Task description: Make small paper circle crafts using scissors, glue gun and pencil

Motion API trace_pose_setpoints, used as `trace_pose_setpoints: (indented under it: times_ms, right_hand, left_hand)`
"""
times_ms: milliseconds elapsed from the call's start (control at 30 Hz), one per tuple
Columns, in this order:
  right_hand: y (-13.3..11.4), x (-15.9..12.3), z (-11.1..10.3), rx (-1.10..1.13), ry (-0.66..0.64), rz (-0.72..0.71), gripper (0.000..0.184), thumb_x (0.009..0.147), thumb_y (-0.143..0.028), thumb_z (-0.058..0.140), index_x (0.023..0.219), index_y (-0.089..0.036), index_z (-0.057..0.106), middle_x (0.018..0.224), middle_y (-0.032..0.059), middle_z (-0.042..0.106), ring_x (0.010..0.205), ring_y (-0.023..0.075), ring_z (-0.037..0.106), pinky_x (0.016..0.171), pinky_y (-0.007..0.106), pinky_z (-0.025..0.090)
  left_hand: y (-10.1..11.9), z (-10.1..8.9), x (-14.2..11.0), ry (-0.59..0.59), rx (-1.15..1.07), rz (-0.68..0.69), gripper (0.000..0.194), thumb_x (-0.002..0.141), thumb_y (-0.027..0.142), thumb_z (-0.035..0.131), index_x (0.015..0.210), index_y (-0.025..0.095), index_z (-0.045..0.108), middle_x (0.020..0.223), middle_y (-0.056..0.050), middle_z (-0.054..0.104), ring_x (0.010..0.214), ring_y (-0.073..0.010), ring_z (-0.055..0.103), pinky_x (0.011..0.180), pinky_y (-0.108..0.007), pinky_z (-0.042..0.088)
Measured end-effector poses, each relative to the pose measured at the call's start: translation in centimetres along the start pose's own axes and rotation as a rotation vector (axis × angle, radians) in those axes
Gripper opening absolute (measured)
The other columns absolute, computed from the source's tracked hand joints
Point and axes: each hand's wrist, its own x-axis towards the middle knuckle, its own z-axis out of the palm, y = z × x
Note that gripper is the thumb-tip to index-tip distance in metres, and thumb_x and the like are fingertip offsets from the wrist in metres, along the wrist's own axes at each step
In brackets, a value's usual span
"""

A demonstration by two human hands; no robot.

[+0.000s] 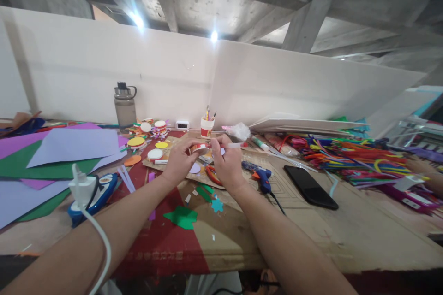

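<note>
In the middle of the view my left hand (180,160) is closed on a small red-and-white paper ring (199,147), which looks like a slice of a paper cup. Close beside it, my right hand (226,162) grips a marker (236,145) with a red end pointing right. The marker's other end is hidden by my fingers near the ring. A white-topped round paper piece (155,154) lies left of my left hand, with a yellow disc (161,145) behind it. Under my hands are scissors (212,174) with orange-red handles and a pale purple disc (194,168).
A blue glue gun (264,179) and a black phone (310,186) lie to the right. Colourful pipe cleaners (339,156) are heaped beyond. Paper sheets (72,147) and a blue power strip (93,198) occupy the left. A water bottle (125,108) and pen cup (206,126) stand behind.
</note>
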Motion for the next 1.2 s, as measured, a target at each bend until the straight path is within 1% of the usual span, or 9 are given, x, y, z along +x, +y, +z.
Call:
trace_pose_setpoints:
  times_ms: [133, 333, 433, 567, 633, 733, 867, 1033, 1200]
  right_hand:
    - [0.1, 0.1, -0.1, -0.004, -0.018, 0.011, 0.035, 0.096, -0.037, 0.04, 0.069, -0.02, 0.055, 0.055, -0.0028, 0.052, 0.053, 0.0121, 0.048, 0.058, 0.026, 0.031]
    - [0.2, 0.1, 0.0, 0.098, -0.011, 0.059, 0.034, 0.095, -0.039, 0.042, 0.072, -0.02, 0.056, 0.06, -0.0024, 0.056, 0.057, 0.0123, 0.051, 0.06, 0.025, 0.035]
    - [0.8, 0.3, 0.2, 0.147, 0.011, 0.067, 0.03, 0.095, -0.039, 0.043, 0.079, -0.02, 0.06, 0.07, -0.0006, 0.061, 0.065, 0.0136, 0.054, 0.065, 0.026, 0.039]
    - [2.6, 0.9, 0.4, 0.115, 0.02, 0.04, 0.025, 0.095, -0.034, 0.044, 0.09, -0.019, 0.064, 0.089, 0.0042, 0.065, 0.086, 0.0176, 0.057, 0.081, 0.03, 0.043]
    - [3.9, 0.9, 0.7, 0.027, -0.05, 0.054, 0.022, 0.093, -0.028, 0.046, 0.091, -0.019, 0.065, 0.091, 0.006, 0.063, 0.09, 0.019, 0.056, 0.086, 0.032, 0.043]
    - [5.8, 0.6, 1.3, -0.178, -0.303, 0.129, 0.019, 0.086, -0.017, 0.052, 0.096, -0.017, 0.068, 0.091, 0.008, 0.06, 0.087, 0.0195, 0.056, 0.083, 0.032, 0.043]
    - [6.8, -0.2, 2.0, -0.375, -0.563, 0.15, 0.032, 0.079, -0.005, 0.053, 0.105, -0.017, 0.068, 0.095, 0.0093, 0.06, 0.089, 0.0189, 0.054, 0.082, 0.03, 0.041]
    - [6.3, -0.3, 1.9, -0.437, -0.636, 0.157, 0.036, 0.075, -0.005, 0.059, 0.109, -0.016, 0.067, 0.103, 0.0113, 0.061, 0.094, 0.0204, 0.054, 0.084, 0.031, 0.039]
    - [5.2, 0.3, 0.9, -0.396, -0.66, 0.123, 0.03, 0.076, -0.008, 0.06, 0.102, -0.018, 0.07, 0.097, 0.0091, 0.065, 0.089, 0.0192, 0.056, 0.079, 0.029, 0.039]
  left_hand:
    - [-0.2, 0.0, 0.1, 0.031, -0.012, -0.024, 0.013, 0.081, 0.026, 0.062, 0.09, 0.022, 0.071, 0.082, -0.001, 0.068, 0.071, -0.0148, 0.055, 0.064, -0.025, 0.041]
    - [-0.6, 0.1, 0.1, 0.023, -0.008, -0.033, 0.016, 0.081, 0.028, 0.062, 0.093, 0.022, 0.07, 0.083, -0.001, 0.067, 0.072, -0.0152, 0.055, 0.066, -0.026, 0.041]
    - [-0.7, 0.1, 0.2, 0.016, -0.039, -0.081, 0.016, 0.08, 0.031, 0.062, 0.091, 0.021, 0.069, 0.085, -0.001, 0.068, 0.075, -0.0159, 0.056, 0.066, -0.026, 0.041]
    - [-1.3, 0.1, 0.5, 0.006, -0.096, -0.218, 0.017, 0.077, 0.035, 0.063, 0.083, 0.02, 0.067, 0.076, 0.0, 0.065, 0.071, -0.016, 0.055, 0.064, -0.027, 0.039]
    - [-1.9, 0.1, 0.6, -0.008, -0.154, -0.286, 0.018, 0.075, 0.035, 0.064, 0.083, 0.019, 0.067, 0.074, 0.001, 0.064, 0.07, -0.0162, 0.055, 0.064, -0.027, 0.039]
    - [-3.0, 0.2, 0.7, -0.034, -0.263, -0.364, 0.02, 0.072, 0.034, 0.064, 0.084, 0.018, 0.066, 0.077, 0.0, 0.066, 0.071, -0.0164, 0.057, 0.067, -0.028, 0.041]
    - [-3.6, 0.3, 0.8, -0.028, -0.361, -0.422, 0.021, 0.067, 0.032, 0.066, 0.082, 0.017, 0.065, 0.079, -0.002, 0.068, 0.072, -0.017, 0.059, 0.067, -0.028, 0.043]
    - [-3.1, 0.3, 1.0, -0.067, -0.492, -0.531, 0.028, 0.056, 0.029, 0.074, 0.08, 0.018, 0.063, 0.07, -0.002, 0.067, 0.064, -0.0167, 0.059, 0.058, -0.028, 0.043]
    - [-3.2, 0.4, 1.0, -0.064, -0.526, -0.578, 0.034, 0.053, 0.029, 0.078, 0.081, 0.016, 0.064, 0.069, -0.003, 0.068, 0.058, -0.0139, 0.057, 0.051, -0.025, 0.039]
